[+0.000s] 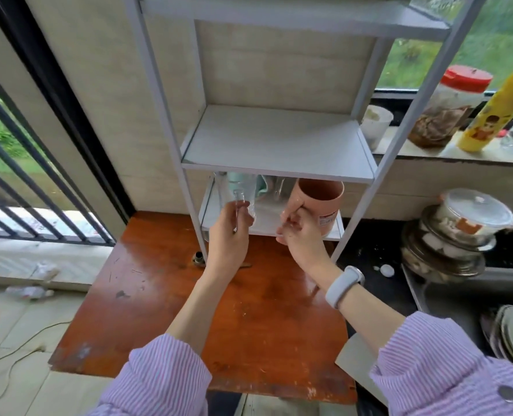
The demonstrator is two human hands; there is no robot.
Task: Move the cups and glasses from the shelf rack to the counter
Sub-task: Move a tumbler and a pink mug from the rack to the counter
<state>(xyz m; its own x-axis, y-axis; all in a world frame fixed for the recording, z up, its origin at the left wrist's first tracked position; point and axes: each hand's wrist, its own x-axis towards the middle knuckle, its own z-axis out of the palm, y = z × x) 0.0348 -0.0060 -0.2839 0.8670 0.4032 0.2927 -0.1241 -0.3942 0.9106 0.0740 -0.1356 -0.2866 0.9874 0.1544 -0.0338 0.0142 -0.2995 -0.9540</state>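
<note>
1. Currently two items are in hand at the front of the rack's lowest shelf (267, 226): a clear glass (239, 197) and a pink mug (319, 205).
2. Left hand (228, 235) is closed around the glass, fingers wrapped on its lower part; glass is tilted and sits at the shelf's left front edge, beside the left post.
3. Right hand (301, 234) grips the mug by its handle, fingers curled through/around it. Mug is tipped, mouth facing the camera, a label on its side. Cannot tell whether its base touches the shelf.
4. More glassware (274, 187) and something pale teal (243, 183) sit further back on the same shelf, mostly hidden under the shelf above; cannot tell how many pieces.
5. Middle shelf (276, 142) of the white rack (399, 139) is bare.
6. Rack stands on a scuffed wooden counter (189, 310).
7. Right wrist has a white band (343, 285); both arms in striped purple sleeves (159, 376).
8. Right of the rack: stacked lidded bowls (453, 235) on a dark surface; on the sill above, a red-lidded jar (447, 106) and a yellow tube (501, 100).
</note>
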